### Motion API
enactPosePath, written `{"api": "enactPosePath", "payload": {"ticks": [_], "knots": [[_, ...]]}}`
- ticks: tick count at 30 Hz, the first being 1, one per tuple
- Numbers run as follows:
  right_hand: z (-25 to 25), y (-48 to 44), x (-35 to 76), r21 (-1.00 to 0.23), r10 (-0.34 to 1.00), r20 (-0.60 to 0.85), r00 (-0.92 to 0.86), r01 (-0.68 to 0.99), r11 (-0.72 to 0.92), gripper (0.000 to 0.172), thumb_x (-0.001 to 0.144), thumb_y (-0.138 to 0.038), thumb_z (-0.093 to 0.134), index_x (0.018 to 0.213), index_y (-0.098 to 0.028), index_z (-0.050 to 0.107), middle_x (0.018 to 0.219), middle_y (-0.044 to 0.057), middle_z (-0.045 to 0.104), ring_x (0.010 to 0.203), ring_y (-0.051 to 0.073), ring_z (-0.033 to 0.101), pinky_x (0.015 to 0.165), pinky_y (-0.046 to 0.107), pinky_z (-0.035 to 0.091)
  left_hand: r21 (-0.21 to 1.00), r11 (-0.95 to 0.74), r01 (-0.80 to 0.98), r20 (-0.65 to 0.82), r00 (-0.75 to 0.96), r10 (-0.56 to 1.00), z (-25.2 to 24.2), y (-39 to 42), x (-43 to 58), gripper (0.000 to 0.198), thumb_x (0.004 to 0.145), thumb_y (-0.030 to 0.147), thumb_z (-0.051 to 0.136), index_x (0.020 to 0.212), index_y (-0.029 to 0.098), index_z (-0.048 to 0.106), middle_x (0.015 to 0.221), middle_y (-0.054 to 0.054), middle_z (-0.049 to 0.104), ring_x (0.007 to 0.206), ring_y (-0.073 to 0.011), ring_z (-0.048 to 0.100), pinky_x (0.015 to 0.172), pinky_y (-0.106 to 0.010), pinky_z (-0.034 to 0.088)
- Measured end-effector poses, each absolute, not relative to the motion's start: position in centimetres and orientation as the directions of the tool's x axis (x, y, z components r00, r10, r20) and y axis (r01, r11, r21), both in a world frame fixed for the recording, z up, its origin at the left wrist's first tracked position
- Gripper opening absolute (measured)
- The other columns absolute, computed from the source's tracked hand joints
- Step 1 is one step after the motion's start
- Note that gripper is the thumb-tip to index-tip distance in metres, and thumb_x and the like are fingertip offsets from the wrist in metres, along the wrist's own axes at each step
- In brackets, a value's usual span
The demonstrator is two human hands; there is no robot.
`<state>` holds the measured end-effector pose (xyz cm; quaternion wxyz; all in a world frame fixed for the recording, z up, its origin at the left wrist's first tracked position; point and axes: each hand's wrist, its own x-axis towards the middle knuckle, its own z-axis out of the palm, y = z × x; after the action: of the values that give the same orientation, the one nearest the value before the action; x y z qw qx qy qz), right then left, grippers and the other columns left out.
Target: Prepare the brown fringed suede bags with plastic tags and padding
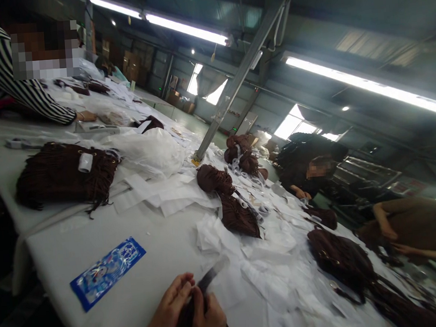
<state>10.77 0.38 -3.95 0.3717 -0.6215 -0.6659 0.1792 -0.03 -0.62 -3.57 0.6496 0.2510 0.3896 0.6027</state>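
Note:
At the bottom edge of the view my left hand [164, 311] and my right hand [209, 321] are pressed together around a dark brown bag piece [184, 321]. A dark strap end [211, 276] sticks up from between my fingers. Both hands sit at the near side of a long white table [164, 247]. A blue printed packet [108, 272] lies flat to the left of my hands. White paper sheets [223, 243] lie just beyond them.
Brown fringed bags lie along the table: one at left [64, 176], two mid-table [230, 200], more at right [340, 259]. A clear plastic bag [148, 151] sits beyond. A person in a striped sleeve [14, 83] works far left; other people work at right [413, 229]. A metal pole [235, 82] rises mid-table.

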Motion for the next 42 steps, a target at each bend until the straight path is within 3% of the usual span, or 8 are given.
{"api": "enactPosePath", "payload": {"ticks": [6,10,14,21,28,31,34,42], "knots": [[-4.9,-0.7,10.1,-0.805,0.946,0.322,-0.032,0.516,0.291,0.031,0.081,-0.044,0.055,0.099,-0.023,0.070,0.095,0.011,0.071,0.090,0.028,0.065,0.081,0.037,0.049,0.869,0.035,-0.494,-0.024,0.028,0.999,-0.7,0.1,0.0,0.030,0.080,0.046,0.063,0.086,0.017,0.059,0.075,0.001,0.059,0.073,-0.0154,0.054,0.070,-0.026,0.045],[-3.5,0.6,13.5,-0.989,0.988,-0.145,-0.057,-0.009,-0.146,0.035,0.067,-0.054,0.064,0.069,-0.020,0.069,0.069,0.004,0.067,0.058,0.018,0.059,0.053,0.028,0.046,0.875,0.041,-0.483,0.060,0.191,0.980,-1.5,-0.7,-0.6,0.031,0.086,0.046,0.055,0.079,0.017,0.057,0.068,0.003,0.052,0.063,-0.0117,0.047,0.061,-0.023,0.040],[0.3,1.7,15.5,-0.785,0.922,-0.378,-0.081,-0.499,-0.366,0.054,0.068,-0.063,0.066,0.099,-0.019,0.068,0.091,0.005,0.069,0.063,0.013,0.059,0.054,0.023,0.045,0.959,-0.122,-0.255,0.210,0.350,0.913,-1.7,-1.4,-1.4,0.035,0.090,0.048,0.046,0.089,0.018,0.064,0.085,-0.003,0.056,0.083,-0.0178,0.052,0.078,-0.028,0.041],[3.4,2.8,15.6,-0.784,0.901,-0.427,0.080,-0.530,-0.324,0.039,0.062,-0.048,0.081,0.081,-0.019,0.063,0.047,-0.012,0.037,0.038,0.004,0.031,0.039,0.016,0.024,0.967,-0.230,-0.109,0.254,0.479,0.840,-2.0,-1.5,-1.4,0.049,0.087,0.062,0.040,0.088,0.021,0.067,0.096,-0.007,0.060,0.093,-0.0234,0.053,0.090,-0.034,0.041],[2.7,2.3,17.5,-0.987,0.947,-0.141,0.290,-0.115,-0.111,0.044,0.059,-0.054,0.079,0.073,-0.015,0.063,0.049,-0.009,0.044,0.042,0.006,0.034,0.039,0.019,0.026,0.983,-0.177,0.046,0.143,0.410,0.901,-2.6,-2.3,-3.4,0.036,0.079,0.055,0.059,0.106,0.033,0.069,0.126,-0.005,0.061,0.123,-0.0311,0.047,0.109,-0.045,0.032],[3.5,1.4,16.8,-0.997,0.976,-0.060,0.210,0.040,-0.070,0.040,0.066,-0.051,0.075,0.073,-0.013,0.066,0.054,-0.005,0.053,0.048,0.008,0.042,0.043,0.020,0.035,0.988,-0.088,0.123,0.049,0.293,0.955,-0.7,-1.3,-3.2,0.062,0.075,0.053,0.065,0.132,0.031,0.052,0.142,-0.006,0.048,0.133,-0.0316,0.039,0.113,-0.047,0.026],[4.3,0.4,15.9,-0.999,0.997,-0.017,0.069,0.037,-0.020,0.039,0.068,-0.051,0.072,0.076,-0.013,0.068,0.061,0.000,0.062,0.057,0.014,0.054,0.052,0.024,0.045,0.999,-0.048,0.020,0.040,0.299,0.953,2.0,-0.1,-0.8,0.069,0.085,0.055,0.051,0.144,0.022,0.035,0.141,-0.010,0.049,0.131,-0.0285,0.043,0.112,-0.043,0.030],[6.1,-2.0,17.7,-0.983,0.996,-0.077,-0.043,-0.166,-0.083,0.054,0.060,-0.041,0.081,0.106,-0.019,0.064,0.092,0.006,0.070,0.082,0.021,0.064,0.072,0.030,0.052,0.988,-0.073,-0.135,0.122,0.403,0.907,3.9,-1.5,3.4,0.048,0.089,0.048,0.046,0.130,0.024,0.053,0.134,-0.006,0.057,0.124,-0.0248,0.050,0.108,-0.036,0.034]]}}
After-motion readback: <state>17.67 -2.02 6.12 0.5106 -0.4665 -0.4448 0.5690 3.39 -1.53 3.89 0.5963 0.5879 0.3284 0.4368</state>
